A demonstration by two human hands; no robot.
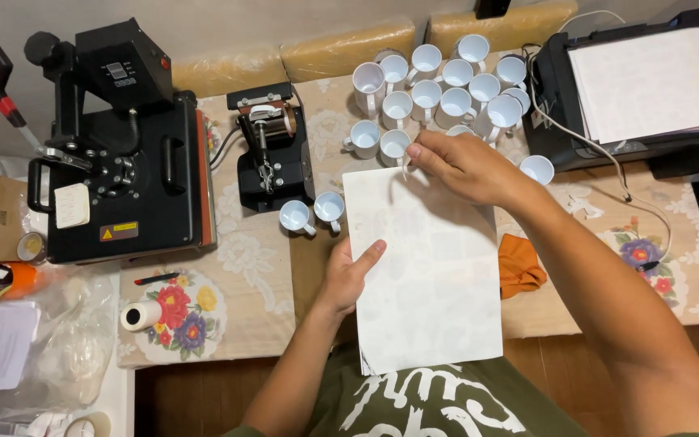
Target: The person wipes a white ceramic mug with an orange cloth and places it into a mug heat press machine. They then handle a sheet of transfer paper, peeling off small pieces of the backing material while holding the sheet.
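Between the hands: a white sheet [426,275] lies flat, its near edge over the worktop [260,275] rim and above the person's green shirt.
Left hand [348,273]: grasping the sheet's left edge about halfway down, thumb on top and pointing toward the far right, fingers hidden under the paper.
Right hand [464,166]: clenched in a pinch at the sheet's far edge, fingertips on or just over the top margin; what, if anything, sits in the pinch is too small to tell.
Doing the step well: I judge the sheet is being lined up or picked at along its top edge. The left hand should keep the paper flat and steady while the right hand works with a light pinch, so the thin sheet does not crease or tear. The wrist should stay low and clear of the mugs [438,85] just beyond the right hand, since a sweep could knock them.
Sheet look: plain white, rectangular, portrait to the person, smooth, with faint grey shapes showing through; a dark smudge marks the near left corner.
Beyond the left hand: two mugs [313,214] stand just off the sheet's far left corner, then a mug press [273,146] and a large flat press [123,154].
Right of the right hand: one mug [537,168], an orange cloth [521,265] touching the sheet's right edge, and a printer [649,85] farther off.
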